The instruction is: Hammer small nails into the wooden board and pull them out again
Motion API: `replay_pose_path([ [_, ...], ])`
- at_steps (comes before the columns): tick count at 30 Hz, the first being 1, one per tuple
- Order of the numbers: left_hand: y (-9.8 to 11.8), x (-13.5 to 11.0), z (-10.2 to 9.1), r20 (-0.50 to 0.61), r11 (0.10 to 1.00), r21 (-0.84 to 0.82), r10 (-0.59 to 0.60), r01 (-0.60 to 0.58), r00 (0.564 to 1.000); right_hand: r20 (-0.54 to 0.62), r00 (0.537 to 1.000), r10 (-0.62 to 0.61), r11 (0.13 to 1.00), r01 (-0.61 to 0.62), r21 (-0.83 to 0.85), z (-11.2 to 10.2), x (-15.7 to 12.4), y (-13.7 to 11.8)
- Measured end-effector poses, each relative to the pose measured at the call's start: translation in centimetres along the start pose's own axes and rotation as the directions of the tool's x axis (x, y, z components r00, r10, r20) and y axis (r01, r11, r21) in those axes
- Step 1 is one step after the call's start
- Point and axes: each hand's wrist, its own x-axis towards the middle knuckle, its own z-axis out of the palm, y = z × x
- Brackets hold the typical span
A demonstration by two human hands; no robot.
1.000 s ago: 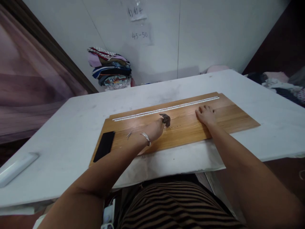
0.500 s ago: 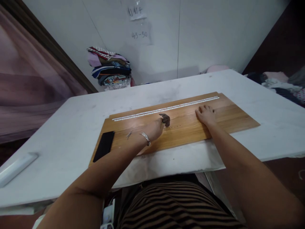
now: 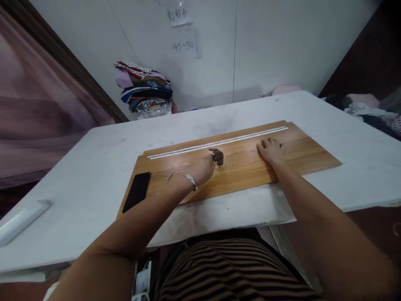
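A long wooden board (image 3: 300, 156) lies across the white table (image 3: 94, 167). My left hand (image 3: 203, 169), with a bracelet on the wrist, is closed round a small dark hammer (image 3: 217, 155) whose head rests just above the board near a faint row of small dots (image 3: 228, 166). My right hand (image 3: 271, 151) lies flat and open on the board to the right. A white measuring strip (image 3: 219, 143) runs along the board's far edge.
A black phone (image 3: 137, 191) lies on the board's left end, with a few loose nails (image 3: 170, 176) beside it. A white bar (image 3: 21, 220) sits at the table's left edge. Folded clothes (image 3: 144, 90) are stacked against the wall; more clothes (image 3: 369, 108) lie at right.
The hammer head and my left hand have risen very slightly. My right hand has stayed in place.
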Motion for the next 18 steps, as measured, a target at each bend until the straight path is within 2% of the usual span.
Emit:
replay_pose_path([
  [6,0.4,-0.2,0.5,-0.005,1.0,0.006,-0.009,0.009,1.0,0.011,1.0,0.0,1.0,0.0,-0.004,-0.3,-0.1,-0.2],
  [10,-0.1,0.0,0.5,0.003,0.999,0.019,-0.025,0.025,1.0,0.01,1.0,0.003,1.0,-0.002,-0.012,-0.4,-0.2,-0.2],
  [18,-0.6,0.4,0.3,-0.029,1.0,-0.017,0.014,-0.014,0.999,0.01,1.0,0.008,1.0,-0.008,0.006,-0.3,-0.2,-0.2],
])
